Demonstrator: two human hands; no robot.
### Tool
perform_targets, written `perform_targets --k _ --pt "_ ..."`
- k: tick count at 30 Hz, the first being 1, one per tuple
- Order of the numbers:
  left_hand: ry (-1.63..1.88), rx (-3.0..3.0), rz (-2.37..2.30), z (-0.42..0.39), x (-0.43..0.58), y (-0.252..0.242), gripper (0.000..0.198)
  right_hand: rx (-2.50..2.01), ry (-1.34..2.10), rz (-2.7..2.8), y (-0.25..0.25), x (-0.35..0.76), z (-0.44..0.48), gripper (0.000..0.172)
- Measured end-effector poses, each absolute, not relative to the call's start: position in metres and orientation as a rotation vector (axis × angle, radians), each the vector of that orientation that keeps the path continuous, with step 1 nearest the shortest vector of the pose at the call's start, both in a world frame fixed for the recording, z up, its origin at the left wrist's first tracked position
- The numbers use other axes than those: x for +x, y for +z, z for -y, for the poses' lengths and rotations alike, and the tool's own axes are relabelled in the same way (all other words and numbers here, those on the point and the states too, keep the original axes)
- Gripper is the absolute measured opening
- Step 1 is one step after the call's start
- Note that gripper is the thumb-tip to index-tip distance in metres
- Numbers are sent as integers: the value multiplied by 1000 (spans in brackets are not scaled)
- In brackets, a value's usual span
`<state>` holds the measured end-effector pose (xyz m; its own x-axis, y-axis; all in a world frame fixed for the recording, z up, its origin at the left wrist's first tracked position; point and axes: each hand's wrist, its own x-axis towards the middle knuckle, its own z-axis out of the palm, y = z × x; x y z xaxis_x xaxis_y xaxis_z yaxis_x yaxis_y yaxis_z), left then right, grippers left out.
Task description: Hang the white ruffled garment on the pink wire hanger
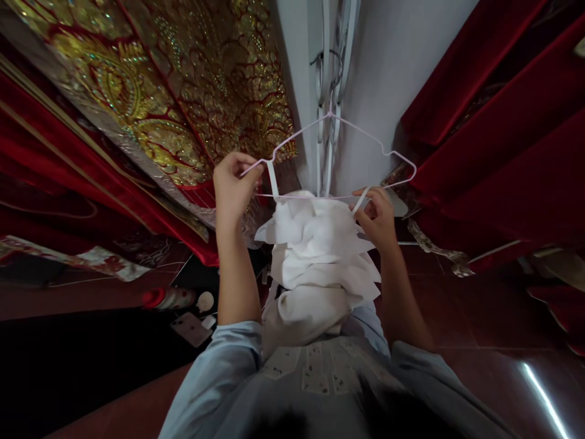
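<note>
Currently, L hand (234,183) pinches L end of pink hanger (302,130); R hand (378,216) pinches R strap (362,199) of white garment (315,250) (near side, ctr). Caution: hanger tilt may slide L strap (273,180) off; loose R pinch may drop R strap.

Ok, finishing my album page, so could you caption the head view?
Left fingers pinch a pale pink hanger; right fingers hold the strap of a white garment.
</note>
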<state>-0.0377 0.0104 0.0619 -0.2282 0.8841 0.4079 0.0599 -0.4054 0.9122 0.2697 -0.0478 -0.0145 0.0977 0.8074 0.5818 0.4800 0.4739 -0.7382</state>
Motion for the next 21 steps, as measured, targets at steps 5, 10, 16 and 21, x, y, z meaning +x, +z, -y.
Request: perform_targets --k 5,10,16,21 --pt "1816 897 -763 15 -14 15 37 -1122 411 1645 -14 268 53 36" --pt "1767 948 -734 33 11 3 41 -1067 362 1537 -13 291 47 40" --pt "1775 956 -666 33 10 2 43 -1044 185 1109 -1 340 13 33" --pt "1721 883 -650 30 8 0 43 -1207 213 1477 39 337 2 33"
